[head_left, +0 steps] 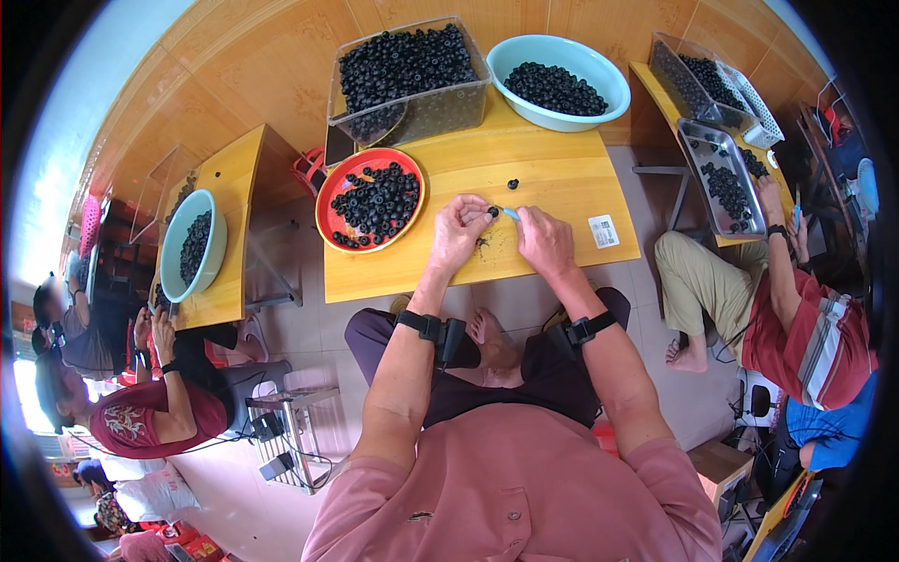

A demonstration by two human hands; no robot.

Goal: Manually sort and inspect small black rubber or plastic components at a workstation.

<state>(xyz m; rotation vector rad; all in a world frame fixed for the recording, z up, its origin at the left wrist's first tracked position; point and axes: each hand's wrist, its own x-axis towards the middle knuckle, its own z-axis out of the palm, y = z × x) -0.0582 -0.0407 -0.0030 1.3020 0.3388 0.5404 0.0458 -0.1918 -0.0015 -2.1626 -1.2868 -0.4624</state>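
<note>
Pinching a small black piece (493,213) between the thumb and fingertips of the left hand (455,232), over the table (562,178), to the right of the red dish (393,157). Gripping a slim light-blue tool (511,214) in the curled fingers of the right hand (546,242), farther right of the dish, with the blue end aimed at the small black piece. Cannot tell contact between the two. Find dark scraps (483,242) scattered on the wood right of the dish. Find a loose black piece (512,184) on the table, right of the dish and level with its far half, and a white label (603,231) lying flat well right of the dish. See many more black pieces (379,199) heaped inside the dish. Note a clear bin (468,105), filled with the same, just beyond the dish, and a turquoise bowl (613,80), partly filled, beyond it to the right. Farther out, see a second turquoise bowl (219,234) near a co-worker in dark red (131,421), well left of the dish, and a metal tray (695,150) of black pieces near a co-worker in stripes (796,328), well right.
</note>
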